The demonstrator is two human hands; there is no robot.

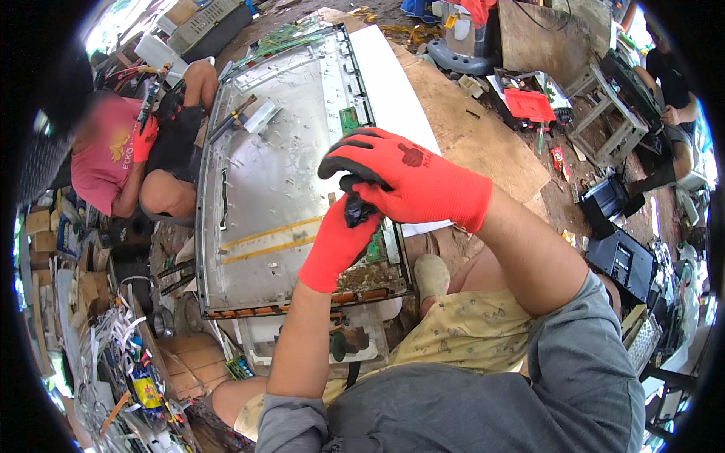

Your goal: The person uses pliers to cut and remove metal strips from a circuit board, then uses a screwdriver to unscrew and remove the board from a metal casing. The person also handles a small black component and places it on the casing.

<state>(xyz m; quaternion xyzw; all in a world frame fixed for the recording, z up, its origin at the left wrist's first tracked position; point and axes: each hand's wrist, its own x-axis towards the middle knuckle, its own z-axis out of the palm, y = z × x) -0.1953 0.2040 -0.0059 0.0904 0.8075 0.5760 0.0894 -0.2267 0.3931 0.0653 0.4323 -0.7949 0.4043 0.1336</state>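
Both my hands wear red gloves with black palms and fingertips, and they meet above a large metal-backed flat screen panel [264,181]. My right hand [415,181] curls its fingers over the black fingertips of my left hand [336,245]. Whether a small dark thing sits between them, or only bunched glove, I cannot make out. Left of my hands, a dark-handled tool [230,121] lies on the panel near a pale metal bracket [263,117]. Two yellow strips [272,235] run across the metal, and a green circuit board [349,119] shows at its right edge.
A person in a pink shirt [106,158] sits close by the panel's left side; another person [672,113] sits far right. A white sheet [385,83] and brown board [461,128] lie beyond the panel. Scrap strips [124,347] pile at left; a red tray [529,106] stands right.
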